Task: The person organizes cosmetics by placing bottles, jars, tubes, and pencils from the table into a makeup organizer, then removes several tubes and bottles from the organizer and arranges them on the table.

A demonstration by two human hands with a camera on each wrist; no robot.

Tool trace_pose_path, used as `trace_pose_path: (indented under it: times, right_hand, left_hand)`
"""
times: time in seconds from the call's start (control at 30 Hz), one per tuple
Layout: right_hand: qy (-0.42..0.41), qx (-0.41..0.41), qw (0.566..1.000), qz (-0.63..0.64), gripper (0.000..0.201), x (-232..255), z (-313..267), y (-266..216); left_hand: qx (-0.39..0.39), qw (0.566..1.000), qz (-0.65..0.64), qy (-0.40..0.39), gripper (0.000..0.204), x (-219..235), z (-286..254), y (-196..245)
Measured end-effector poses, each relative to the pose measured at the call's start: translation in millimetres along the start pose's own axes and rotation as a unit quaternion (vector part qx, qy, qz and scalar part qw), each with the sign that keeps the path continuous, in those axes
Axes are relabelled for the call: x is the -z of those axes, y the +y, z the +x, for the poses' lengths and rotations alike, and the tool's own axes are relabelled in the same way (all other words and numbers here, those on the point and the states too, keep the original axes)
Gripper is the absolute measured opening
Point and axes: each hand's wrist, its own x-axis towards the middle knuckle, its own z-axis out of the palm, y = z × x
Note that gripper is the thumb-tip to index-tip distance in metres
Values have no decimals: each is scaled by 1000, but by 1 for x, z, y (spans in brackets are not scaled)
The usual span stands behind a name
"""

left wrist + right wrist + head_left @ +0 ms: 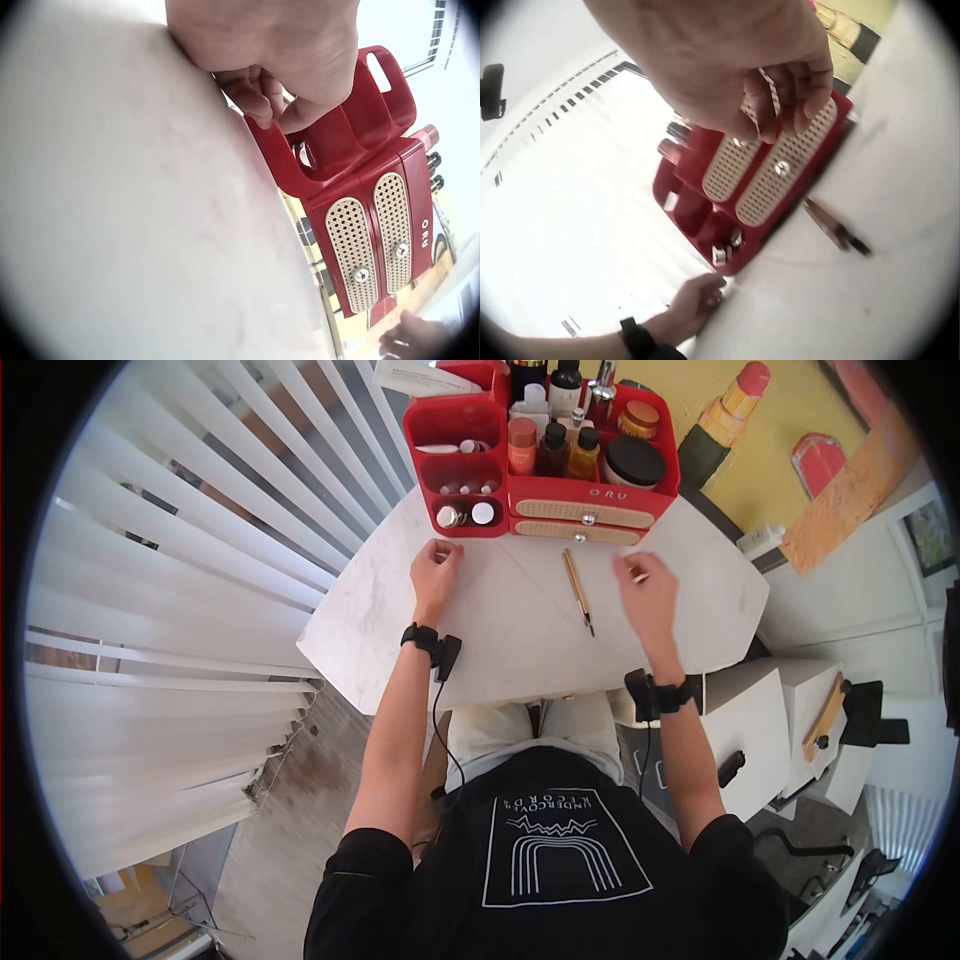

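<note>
A red cosmetics organizer [590, 505] stands at the back of the white marbled table, with bottles and jars on top, open compartments at left and two woven-front drawers. My left hand [437, 575] rests by its lower left corner, fingers loosely curled and holding nothing. In the left wrist view, the left fingers [259, 105] overlap the organizer's edge. A slim gold makeup brush [575, 590] with a dark tip lies in front of the drawers. To the brush's right is my right hand [648, 595], its fingers loosely bent and nothing seen in them; in the right wrist view it partly covers the drawers.
White blinds [200, 470] hang along the left. Behind the organizer's right side is a yellow picture with a painted lipstick [735, 410]. A small white tube [762, 541] lies near the table's right back edge. White drawer units [745, 740] stand at right.
</note>
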Motion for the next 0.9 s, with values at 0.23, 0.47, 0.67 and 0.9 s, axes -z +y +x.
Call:
trace_pose_path:
  times: [0.23, 0.47, 0.67, 0.9]
  right_hand:
    - [-96, -68, 990, -77, 26, -43, -46, 34]
    - [-162, -201, 962, -85, 27, -49, -35, 30]
    - [-183, -216, 953, -111, 28, -48, -28, 29]
    - [-170, -209, 962, 44, 23, -34, -27, 33]
  left_hand:
    - [-2, 1000, -21, -5, 16, 3, 1, -5]
    - [-15, 1000, -4, 9, 15, 2, -4, -5]
    - [-33, 999, -15, 3, 13, 3, -9, -7]
    - [17, 996, -66, -61, 16, 10, -25, -15]
